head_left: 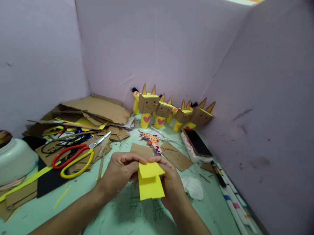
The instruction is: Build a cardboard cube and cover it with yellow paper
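Note:
A folded piece of yellow paper (151, 188) is held up between both hands over the green table. My left hand (124, 170) pinches its upper left edge, thumb and fingers closed on the fold. On the other side, my right hand (171, 179) grips the upper right part, its fingertips along the top edge close to the left hand's. The upper flap stands out above the longer lower flap. Just beyond the hands lies a flat cardboard piece (141, 150), partly covered by them. A crumpled white tissue (194, 188) rests right of my right hand.
Scissors (85, 153) with red and yellow handles lie on cardboard scraps at left, below a cardboard stack (96, 108). Several yellow-and-cardboard animal figures (148, 103) stand at the back wall. A phone (197, 142) and marker pens (234, 204) lie at right. A pale green container (8, 160) stands far left.

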`<action>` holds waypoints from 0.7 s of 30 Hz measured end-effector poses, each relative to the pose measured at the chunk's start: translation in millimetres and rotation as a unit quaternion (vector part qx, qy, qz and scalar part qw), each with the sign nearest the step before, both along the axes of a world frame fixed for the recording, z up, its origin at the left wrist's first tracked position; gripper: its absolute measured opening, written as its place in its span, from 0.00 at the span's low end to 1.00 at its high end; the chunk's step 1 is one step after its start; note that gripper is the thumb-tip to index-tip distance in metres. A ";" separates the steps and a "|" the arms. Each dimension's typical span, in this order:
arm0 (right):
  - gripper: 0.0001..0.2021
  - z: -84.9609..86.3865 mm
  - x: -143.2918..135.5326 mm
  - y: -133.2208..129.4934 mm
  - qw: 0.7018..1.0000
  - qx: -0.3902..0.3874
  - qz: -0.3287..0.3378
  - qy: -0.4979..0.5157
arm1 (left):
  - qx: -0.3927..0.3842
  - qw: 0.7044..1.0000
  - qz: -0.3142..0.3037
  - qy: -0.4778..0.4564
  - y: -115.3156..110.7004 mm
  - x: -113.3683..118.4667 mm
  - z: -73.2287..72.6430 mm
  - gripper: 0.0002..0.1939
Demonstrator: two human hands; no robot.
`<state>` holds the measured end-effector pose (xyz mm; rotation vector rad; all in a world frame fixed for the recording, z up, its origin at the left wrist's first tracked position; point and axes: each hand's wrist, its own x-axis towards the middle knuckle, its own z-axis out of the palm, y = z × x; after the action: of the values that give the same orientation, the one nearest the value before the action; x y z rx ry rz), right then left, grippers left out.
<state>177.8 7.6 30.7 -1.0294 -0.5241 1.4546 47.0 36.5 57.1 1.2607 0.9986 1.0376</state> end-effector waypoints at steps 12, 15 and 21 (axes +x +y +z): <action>0.22 -6.5 3.2 -0.9 0.998 0.039 0.047 0.013 | 0.240 0.967 0.010 0.089 -1.3 -3.5 -7.5 0.10; 0.19 -8.7 3.9 0.6 0.998 0.029 0.051 0.004 | 0.257 0.961 -0.017 0.095 -1.6 -7.6 -11.3 0.11; 0.18 -10.7 5.5 0.4 0.999 0.038 0.024 -0.023 | 0.099 0.994 -0.039 0.031 0.6 -11.6 -16.6 0.18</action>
<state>183.3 8.0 20.0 -0.9984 -0.6370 1.4449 35.3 37.1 40.5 1.4901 0.9026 1.0608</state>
